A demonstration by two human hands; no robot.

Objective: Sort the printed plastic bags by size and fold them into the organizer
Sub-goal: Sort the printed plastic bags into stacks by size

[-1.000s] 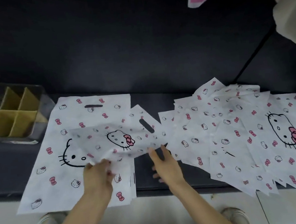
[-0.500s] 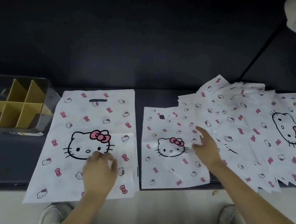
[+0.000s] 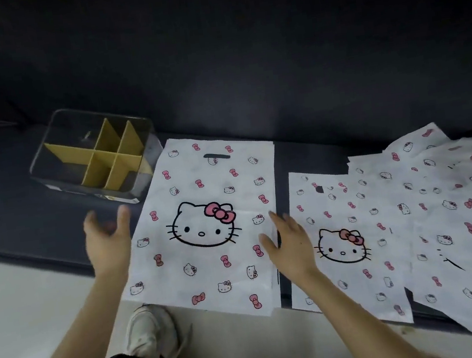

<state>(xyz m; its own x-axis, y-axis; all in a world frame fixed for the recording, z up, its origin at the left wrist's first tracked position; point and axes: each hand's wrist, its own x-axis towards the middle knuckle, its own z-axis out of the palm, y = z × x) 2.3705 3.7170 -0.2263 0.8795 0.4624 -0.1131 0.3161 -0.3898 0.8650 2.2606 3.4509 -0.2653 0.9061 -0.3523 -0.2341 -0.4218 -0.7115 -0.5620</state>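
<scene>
Both hands empty, fingers spread. Left hand (image 3: 108,243) blurred, just left of the large bag (image 3: 205,228); right hand (image 3: 290,243) over that bag's right edge, contact unclear. Organizer (image 3: 100,160) at rear left of the surface (image 3: 22,207).

Risk: large bag and smaller bag (image 3: 345,242) overhang the front edge, so a careless fold could drag them off.

Loose pile (image 3: 443,211) cut off at right; sizes unreadable.

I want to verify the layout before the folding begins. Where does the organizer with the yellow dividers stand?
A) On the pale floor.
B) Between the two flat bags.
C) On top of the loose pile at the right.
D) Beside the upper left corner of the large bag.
D: the organizer stands at the far left, next to the upper left corner of the large bag.
</scene>
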